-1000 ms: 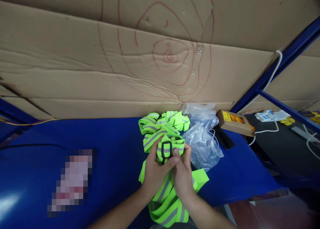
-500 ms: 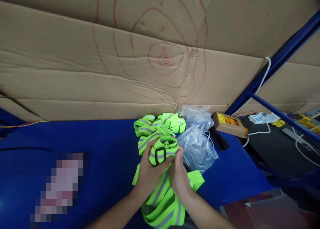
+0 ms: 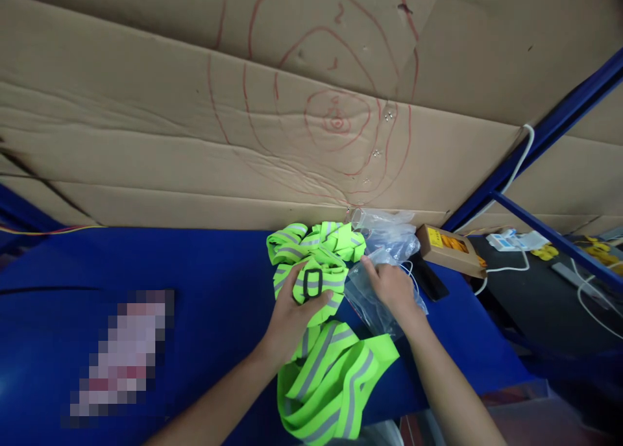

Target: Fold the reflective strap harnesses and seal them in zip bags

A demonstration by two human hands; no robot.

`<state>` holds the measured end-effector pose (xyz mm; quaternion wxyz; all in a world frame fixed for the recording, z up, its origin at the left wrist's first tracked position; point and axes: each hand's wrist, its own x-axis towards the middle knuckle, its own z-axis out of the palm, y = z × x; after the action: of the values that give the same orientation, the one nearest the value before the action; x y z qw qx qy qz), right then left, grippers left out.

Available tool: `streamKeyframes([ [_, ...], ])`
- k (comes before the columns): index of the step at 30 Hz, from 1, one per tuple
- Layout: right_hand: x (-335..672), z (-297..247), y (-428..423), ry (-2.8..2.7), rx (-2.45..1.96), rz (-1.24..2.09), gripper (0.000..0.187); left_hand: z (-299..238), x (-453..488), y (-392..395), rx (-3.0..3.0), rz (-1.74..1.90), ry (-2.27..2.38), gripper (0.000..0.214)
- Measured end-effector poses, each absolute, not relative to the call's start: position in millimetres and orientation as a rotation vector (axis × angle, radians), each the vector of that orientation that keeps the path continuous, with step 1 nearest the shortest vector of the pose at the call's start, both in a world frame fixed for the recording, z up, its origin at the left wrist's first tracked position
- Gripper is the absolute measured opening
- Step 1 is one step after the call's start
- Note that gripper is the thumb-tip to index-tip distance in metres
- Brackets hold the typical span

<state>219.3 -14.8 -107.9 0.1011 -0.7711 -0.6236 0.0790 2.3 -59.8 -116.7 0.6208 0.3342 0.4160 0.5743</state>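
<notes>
My left hand point(image 3: 294, 306) grips a rolled neon-green reflective strap point(image 3: 329, 284) with a grey stripe, its black buckle point(image 3: 313, 282) facing me. A clear plastic bag point(image 3: 365, 295) lies just right of the roll. My right hand point(image 3: 393, 289) is closed on the bag's upper part, the fingertips partly hidden. Behind the roll rests a heap of more green straps point(image 3: 335, 238). Nearer to me, a long loose length of green strap point(image 3: 324, 381) lies in folds at the table's front edge.
More clear plastic bags point(image 3: 389, 228) lie at the back. To their right are a black flat object point(image 3: 431, 280) and an open cardboard box point(image 3: 452, 254) with orange contents. A blurred-out item point(image 3: 121, 355) lies left on the blue table point(image 3: 209, 303). Cardboard point(image 3: 146, 134) walls the back.
My right hand has left the rolled strap and moved right onto the plastic bag, which now looks flatter. My left hand keeps the roll. The view has shifted slightly.
</notes>
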Motion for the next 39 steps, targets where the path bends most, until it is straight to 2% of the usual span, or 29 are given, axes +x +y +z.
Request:
streamKeyframes([
  [2, 216.5, -116.8, -3.8, -1.853, -2.370, 0.189, 0.065, -119.7, 2.5, -60.0, 0.817, 1.303, 0.978, 0.075],
  [5, 211.6, -127.1, 1.6, -1.904, -2.412, 0.168, 0.043, -121.7, 1.9, -61.0, 0.881, 1.286, 0.991, 0.076],
  [8, 212.8, -128.1, -3.0, -2.021, -2.334, 0.166, 0.027, -121.1, 1.3, -61.4, 0.888, 1.265, 1.009, 0.080],
  [10, 217.1, -124.8, -9.7, -2.137, -2.225, 0.161, 0.023, -120.5, 1.3, -61.0, 0.885, 1.268, 1.024, 0.082],
  [15, 232.9, -118.1, -35.4, -2.346, -2.018, 0.159, 0.030, -120.2, 1.3, -58.5, 0.845, 1.291, 0.987, 0.079],
  [19, 237.5, -123.8, -57.8, -2.320, -2.036, 0.065, 0.027, -121.4, 2.0, -58.2, 0.835, 1.298, 1.005, 0.078],
  [23, 232.5, -135.5, -72.1, -2.282, -1.914, -0.001, 0.041, -123.1, 4.6, -59.5, 0.881, 1.321, 0.993, 0.075],
  [26, 232.0, -138.6, -75.8, -2.265, -1.814, -0.003, 0.026, -123.6, 5.1, -59.6, 0.851, 1.319, 0.988, 0.077],
  [30, 233.8, -130.5, -75.5, -2.214, -1.872, -0.022, 0.029, -124.3, 3.2, -58.8, 0.810, 1.282, 1.000, 0.081],
  [32, 230.6, -123.8, -71.2, -2.160, -1.980, -0.039, 0.038, -125.3, 2.7, -58.5, 0.807, 1.284, 1.009, 0.081],
  [36, 214.3, -111.5, -47.3, -2.026, -2.255, -0.074, 0.068, -125.0, 2.9, -59.2, 0.842, 1.308, 1.004, 0.081],
  [39, 201.9, -107.9, -20.6, -2.013, -2.371, -0.033, 0.069, -121.5, 2.4, -59.7, 0.829, 1.288, 0.985, 0.082],
])
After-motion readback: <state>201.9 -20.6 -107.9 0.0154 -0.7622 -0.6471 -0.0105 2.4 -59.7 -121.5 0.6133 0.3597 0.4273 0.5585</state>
